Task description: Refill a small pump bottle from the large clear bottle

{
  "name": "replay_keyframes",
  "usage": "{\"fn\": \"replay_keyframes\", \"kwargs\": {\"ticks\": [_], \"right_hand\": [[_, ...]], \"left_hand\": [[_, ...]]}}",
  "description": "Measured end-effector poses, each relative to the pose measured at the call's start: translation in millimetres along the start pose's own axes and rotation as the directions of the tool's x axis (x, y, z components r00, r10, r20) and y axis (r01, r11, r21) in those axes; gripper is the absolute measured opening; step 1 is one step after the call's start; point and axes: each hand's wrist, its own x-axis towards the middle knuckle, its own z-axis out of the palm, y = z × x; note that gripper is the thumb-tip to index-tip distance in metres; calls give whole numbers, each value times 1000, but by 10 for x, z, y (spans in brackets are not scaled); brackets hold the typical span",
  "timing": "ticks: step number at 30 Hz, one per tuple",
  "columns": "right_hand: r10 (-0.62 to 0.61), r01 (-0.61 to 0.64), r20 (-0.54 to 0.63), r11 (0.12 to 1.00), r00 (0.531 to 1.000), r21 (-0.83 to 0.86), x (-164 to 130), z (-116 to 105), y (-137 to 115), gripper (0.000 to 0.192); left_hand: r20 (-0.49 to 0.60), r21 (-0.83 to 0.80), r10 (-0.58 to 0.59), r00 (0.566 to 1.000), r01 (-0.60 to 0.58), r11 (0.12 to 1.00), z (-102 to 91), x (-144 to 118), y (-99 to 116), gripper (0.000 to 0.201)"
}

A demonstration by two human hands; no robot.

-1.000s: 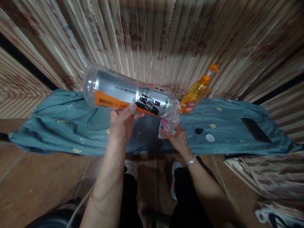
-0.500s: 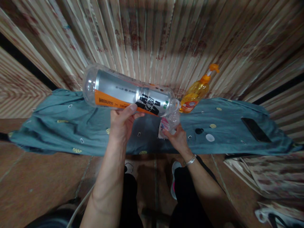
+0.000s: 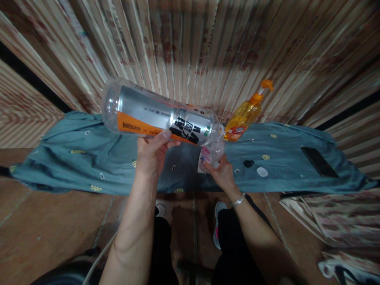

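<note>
Grips large bottle (image 3: 151, 111) tipped sideways in left hand (image 3: 151, 155), just left of pump bottle (image 3: 242, 118), and clasps small bottle (image 3: 217, 149) in right hand (image 3: 222, 172), on near side of pump bottle, with necks close or touching, can't tell which, presumably to keep openings lined up
</note>
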Motion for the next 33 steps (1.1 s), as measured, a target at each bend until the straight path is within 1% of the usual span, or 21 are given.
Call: {"fn": "replay_keyframes", "kwargs": {"ticks": [2,7,12,19,25,30,33], "right_hand": [[-17,17,-9,1000,1000,12,1,6,11,59],[-26,26,-15,1000,1000,0,5,14,34,58],[-2,2,1,1000,1000,-5,6,4,22,58],[-24,24,-9,1000,1000,-2,-2,12,27,57],[-15,15,0,1000,1000,-6,5,2,8,58],[11,-10,22,1000,1000,-15,9,-15,-13,63],[5,-5,23,1000,1000,-9,7,-16,-7,61]], "left_hand": [[2,-2,-4,1000,4,1000,4,-1,1,31],[-50,-9,-5,999,5,1000,34,-7,17,36],[8,-4,-1,1000,1,1000,0,1,2,31],[7,22,6,1000,-6,1000,-36,7,-22,31],[0,26,0,1000,0,1000,-14,1,-8,32],[-3,3,4,1000,-4,1000,-9,-2,-4,31],[1,13,1,1000,-1,1000,-14,-4,-4,31]]}}
